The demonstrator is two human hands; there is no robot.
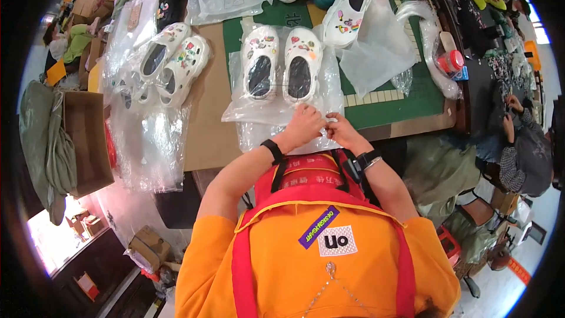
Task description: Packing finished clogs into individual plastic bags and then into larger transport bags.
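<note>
Two white clogs (259, 62) with colourful charms lie side by side in front of me, toes pointing away, on a clear plastic bag (235, 111). My left hand (304, 125) is closed at the bag's near edge, just below the right clog's heel, with its fingers bunched on the plastic. Close beside it, my right hand (345, 132) pinches the same edge between thumb and fingers. The fingertips of both hands nearly meet, and the exact fold between them is hidden.
Another pair of white clogs (187, 65) sits on plastic bags at the left. More white clogs (347, 15) and a bag (379, 53) lie on the green mat (406, 106). A red-lidded jar (451, 60) stands at right. A co-worker (527, 159) sits far right; a cardboard box (88, 141) is left.
</note>
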